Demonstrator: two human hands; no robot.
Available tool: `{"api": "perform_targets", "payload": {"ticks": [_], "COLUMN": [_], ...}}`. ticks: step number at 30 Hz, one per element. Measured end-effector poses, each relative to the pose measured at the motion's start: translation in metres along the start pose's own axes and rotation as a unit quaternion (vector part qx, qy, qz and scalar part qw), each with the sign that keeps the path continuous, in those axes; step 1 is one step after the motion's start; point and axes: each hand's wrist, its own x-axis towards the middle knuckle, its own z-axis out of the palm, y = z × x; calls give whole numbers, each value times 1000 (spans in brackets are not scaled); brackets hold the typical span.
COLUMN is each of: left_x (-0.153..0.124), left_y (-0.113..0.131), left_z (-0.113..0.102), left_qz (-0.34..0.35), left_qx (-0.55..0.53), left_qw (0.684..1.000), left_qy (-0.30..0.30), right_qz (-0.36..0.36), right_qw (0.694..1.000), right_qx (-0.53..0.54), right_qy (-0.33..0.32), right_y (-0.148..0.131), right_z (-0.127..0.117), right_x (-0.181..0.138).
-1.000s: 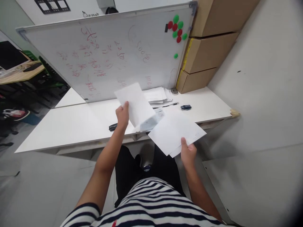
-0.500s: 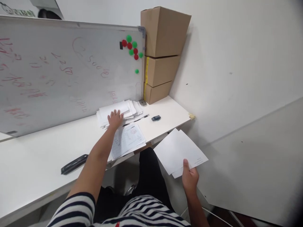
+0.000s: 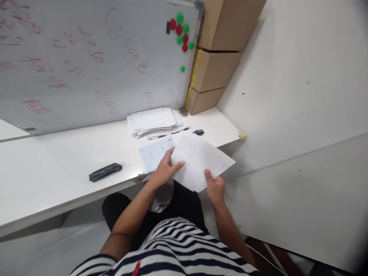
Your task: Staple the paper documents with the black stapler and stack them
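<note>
My right hand (image 3: 214,187) grips the near edge of a few white sheets (image 3: 201,159), held over the front edge of the white desk (image 3: 57,161). My left hand (image 3: 165,168) pinches the left edge of the same sheets, thumb on top. Under and beside them a printed form (image 3: 153,151) lies flat on the desk. A stack of white papers (image 3: 153,120) rests farther back, against the whiteboard.
A black stapler (image 3: 105,172) lies on the desk to the left. A pen (image 3: 172,133) and a small dark object (image 3: 198,132) sit near the stack. A whiteboard (image 3: 86,57) with red writing and magnets (image 3: 179,30) stands behind, cardboard boxes (image 3: 218,57) stacked at the right corner.
My left hand laid its single sheet on the back stack, then came back to the sheets in my right hand. My right hand lifted those sheets up over the desk edge.
</note>
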Motion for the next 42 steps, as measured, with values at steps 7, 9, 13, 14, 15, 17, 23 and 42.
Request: {"api": "perform_targets", "payload": {"ticks": [7, 9, 13, 14, 15, 17, 23, 42], "left_x": [-61, -70, -89, -94, -98, -105, -116, -38], "left_y": [-23, -26, -24, -24, -25, -29, -41, -43], "left_z": [-12, -22, -34, -34, -32, -27, -22, -55], "left_qz": [-128, -137, -136, -141, -153, -191, -202, -2], "left_qx": [-109, -92, -84, -106, -137, -215, -253, 99], "left_qw": [970, 968, 973, 973, 969, 953, 946, 954], "left_qy": [175, 188, 169, 152, 134, 91, -7, 282], "right_qz": [-27, -17, -7, -5, -1, 0, -75, -123], "right_qw": [998, 996, 985, 979, 973, 963, 944, 971], "right_qx": [-21, -19, -5, -1, 0, -17, -107, -18], "right_qy": [-61, -86, -172, -201, -229, -268, -304, -206], "right_y": [5, 5, 0, -1, -2, -3, -4, 9], "right_z": [10, 15, 26, 28, 31, 37, 48, 173], "right_x": [-29, -33, -38, -39, -40, -41, -37, -8]}}
